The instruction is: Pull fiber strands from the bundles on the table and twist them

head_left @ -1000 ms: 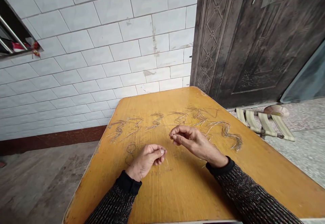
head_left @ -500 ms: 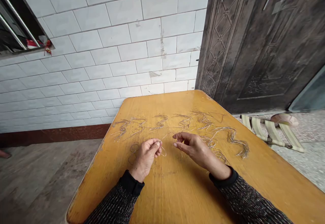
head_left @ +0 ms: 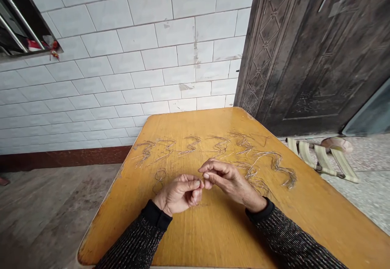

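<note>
"Yellow-brown wood, that table [head_left: 189,236]. What has changed on it since half a second ago?"

"Mostly the hands. They were apart then, a strand running between them and a loop hanging below the left; now the left hand [head_left: 182,192] and right hand [head_left: 227,179] meet at the fingertips, over the middle of the table."

"Gripping what?"

"The left pinches a thin strand [head_left: 202,177] between thumb and finger. The right's thumb and forefinger are up against the same spot; I can't tell whether they've closed on it. Fingers hide most of the strand, the loop too."

"And around them?"

"A looped wire [head_left: 160,174] lies beyond the left wrist, towards the left edge. Wavy wire bundles [head_left: 191,145] line up across the table towards the far edge, and a thicker bundle [head_left: 282,167] sits near the right edge."

"Anything in the way?"

"The right hand partly covers a tangled bundle [head_left: 251,173] behind it. Past the right edge, a strapped frame [head_left: 323,157] is on the floor, below the dark door [head_left: 304,57]."
</note>
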Motion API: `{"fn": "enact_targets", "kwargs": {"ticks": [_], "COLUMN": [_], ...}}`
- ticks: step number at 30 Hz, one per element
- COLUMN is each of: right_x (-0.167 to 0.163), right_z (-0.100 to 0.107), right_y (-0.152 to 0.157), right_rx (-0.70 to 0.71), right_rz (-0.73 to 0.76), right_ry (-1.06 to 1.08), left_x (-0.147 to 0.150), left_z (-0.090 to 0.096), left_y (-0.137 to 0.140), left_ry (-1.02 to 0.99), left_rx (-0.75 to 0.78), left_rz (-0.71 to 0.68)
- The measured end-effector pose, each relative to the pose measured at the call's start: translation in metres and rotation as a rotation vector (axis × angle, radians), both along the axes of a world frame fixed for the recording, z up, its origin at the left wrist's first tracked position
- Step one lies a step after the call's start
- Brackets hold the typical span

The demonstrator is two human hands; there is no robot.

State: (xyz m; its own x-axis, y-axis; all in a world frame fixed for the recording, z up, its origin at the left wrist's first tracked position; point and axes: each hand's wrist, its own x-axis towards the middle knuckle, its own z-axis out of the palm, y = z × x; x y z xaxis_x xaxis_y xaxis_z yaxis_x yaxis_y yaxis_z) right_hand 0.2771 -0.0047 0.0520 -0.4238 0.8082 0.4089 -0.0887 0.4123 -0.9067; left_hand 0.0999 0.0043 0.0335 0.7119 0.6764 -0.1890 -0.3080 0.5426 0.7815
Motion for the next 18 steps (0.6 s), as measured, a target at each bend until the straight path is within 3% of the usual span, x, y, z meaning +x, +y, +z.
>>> {"fn": "enact_targets", "kwargs": {"ticks": [10, 18], "right_x": [-0.003, -0.006], "right_z": [-0.013, -0.011], "right_y": [0.008, 0.008], "right_rx": [-0.138, -0.180], "right_rz": [-0.032, -0.034], "right_ry": [0.259, 0.295], "left_x": [0.005, 0.006], "left_z": [0.000, -0.001], "left_y": [-0.002, -0.001], "left_ry": [0.107, 0.121], "left_rx": [0.162, 0.188], "left_rz": [0.305, 0.338]}}
